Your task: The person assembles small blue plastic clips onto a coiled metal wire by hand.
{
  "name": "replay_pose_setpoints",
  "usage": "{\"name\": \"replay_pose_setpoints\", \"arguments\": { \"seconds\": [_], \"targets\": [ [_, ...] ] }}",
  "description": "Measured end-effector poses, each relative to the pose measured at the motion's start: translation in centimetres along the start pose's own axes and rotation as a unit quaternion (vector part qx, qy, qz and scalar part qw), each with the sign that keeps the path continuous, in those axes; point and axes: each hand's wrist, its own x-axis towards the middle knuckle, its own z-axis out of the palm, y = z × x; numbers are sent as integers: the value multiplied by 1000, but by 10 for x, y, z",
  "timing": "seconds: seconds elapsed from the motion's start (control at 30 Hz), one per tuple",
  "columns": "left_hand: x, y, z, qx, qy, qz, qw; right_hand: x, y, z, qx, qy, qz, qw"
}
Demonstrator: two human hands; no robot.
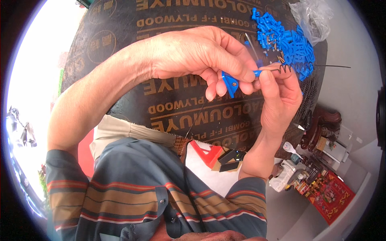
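Across from a clear bag point(315, 20) (contents unclear), left hand point(201, 52) pinches blue piece point(229, 83), right hand point(279, 95) wire point(285, 69).

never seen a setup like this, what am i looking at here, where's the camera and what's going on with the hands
There is no robot here, just a person working bare-handed. The single picture comes from a wide fisheye camera on their head, looking down, so straight edges bend near the rim. The striped shirt below is the wearer's own.

The left hand grips a blue plastic part with a flat, holed plate. The right hand pinches a dark coiled wire close to that part's narrow end; whether the two are joined is hidden by the fingers.

Under the hands is a dark printed board. Toward its far right lie a heap of blue pieces and a clear plastic bag.
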Motion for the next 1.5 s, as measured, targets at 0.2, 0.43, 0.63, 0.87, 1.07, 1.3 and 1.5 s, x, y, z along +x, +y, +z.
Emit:
{"name": "replay_pose_setpoints", "arguments": {
  "seconds": [0.2, 0.43, 0.63, 0.87, 1.07, 1.3, 1.5],
  "targets": [
    [-3, 6, 3, 35, 20, -18, 999, 3, 1, -2, 1, -21, 11, 1000],
    [-4, -4, 1, 49, -10, 33, 998, 4, 8, -10, -66, -35, 10, 997],
    [8, -20, -5, 22, -19, 78, 997, 1, 15, -4, -44, -11, -5, 999],
    [10, -16, -11, 6, -34, 85, 996, 8, 16, -3, -82, -4, -21, 996],
    [10, -19, -14, 17, -47, 88, 995, 10, 20, -4, -92, -6, -34, 995],
    [11, -18, -5, 26, -42, 92, 995, 4, 17, -11, -105, -4, -34, 994],
    [0, -11, -11, 60, 8, 80, 995, 13, 22, -5, -64, -25, 1, 998]
  ]
}}
